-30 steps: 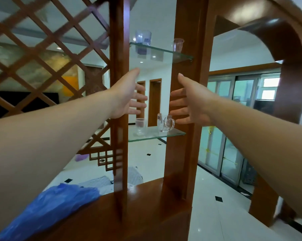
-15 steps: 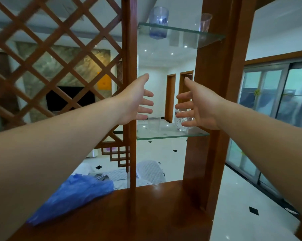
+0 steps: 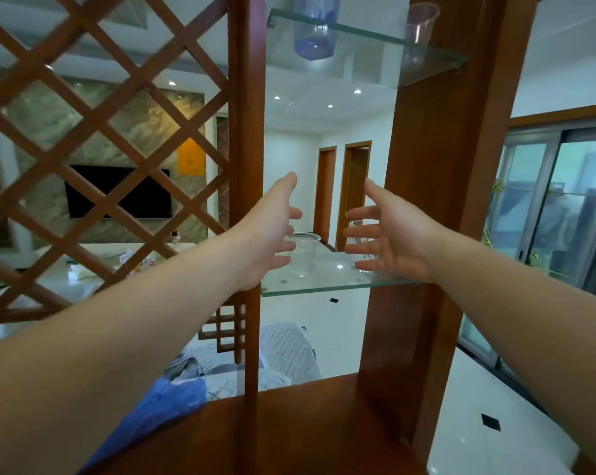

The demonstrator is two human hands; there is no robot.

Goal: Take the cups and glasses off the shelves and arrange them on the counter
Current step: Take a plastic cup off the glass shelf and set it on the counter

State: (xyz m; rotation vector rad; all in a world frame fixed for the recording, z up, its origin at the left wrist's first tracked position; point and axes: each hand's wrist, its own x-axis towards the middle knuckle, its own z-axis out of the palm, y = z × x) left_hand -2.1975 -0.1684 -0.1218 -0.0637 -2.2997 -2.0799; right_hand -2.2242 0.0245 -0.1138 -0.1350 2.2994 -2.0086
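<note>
A clear plastic cup point(image 3: 302, 255) stands on the lower glass shelf point(image 3: 327, 286). My left hand point(image 3: 271, 234) is spread open just left of it, fingers near its rim. My right hand point(image 3: 382, 234) is open too and covers most of a clear glass point(image 3: 355, 228) at the shelf's right. On the upper glass shelf point(image 3: 423, 68) stand a blue tumbler point(image 3: 315, 32) and a small pinkish clear cup point(image 3: 420, 24). The brown wooden counter point(image 3: 289, 426) lies below.
A thin wooden post point(image 3: 245, 166) and lattice screen point(image 3: 101, 138) bound the shelves on the left, a thick wooden pillar point(image 3: 440, 200) on the right. A blue plastic bag point(image 3: 152, 416) lies on the counter's left end.
Both hands have moved forward and down to the lower shelf, closing in on the cup and the glass. The view has drawn nearer, so the upper shelf sits at the frame's top.
</note>
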